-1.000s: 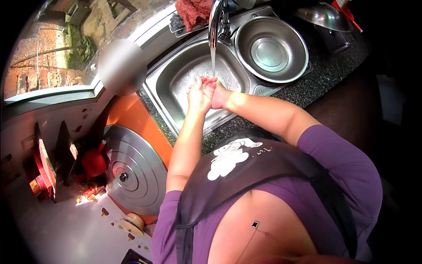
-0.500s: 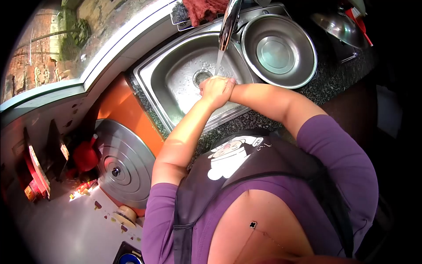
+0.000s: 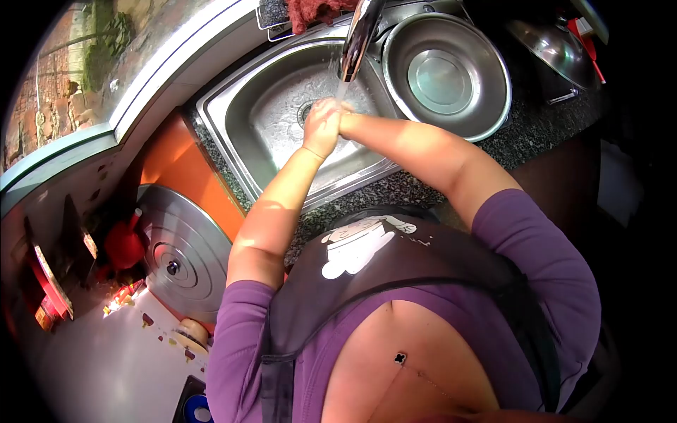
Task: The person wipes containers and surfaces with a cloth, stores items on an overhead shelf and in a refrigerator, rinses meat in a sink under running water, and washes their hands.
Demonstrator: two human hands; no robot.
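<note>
My left hand [image 3: 321, 132] and my right hand [image 3: 345, 121] are clasped together over the steel sink [image 3: 271, 106]. The left fingers wrap around the right hand, whose own fingers are mostly hidden. Water runs from the chrome faucet [image 3: 358, 46] just above and lands on the joined hands. No other item shows between them. Close behind the hands lies the drain [image 3: 306, 113], partly covered.
A large steel basin [image 3: 451, 74] stands to the right of the sink on the speckled counter [image 3: 338, 204]. A reddish cloth [image 3: 317, 13] hangs behind. A big round lid [image 3: 185, 261] leans at left; a domed lid [image 3: 553, 53] sits far right.
The whole view has shifted, so the sink and counter appear farther left and up. My hands remain clasped under the running water, turned slightly against each other.
</note>
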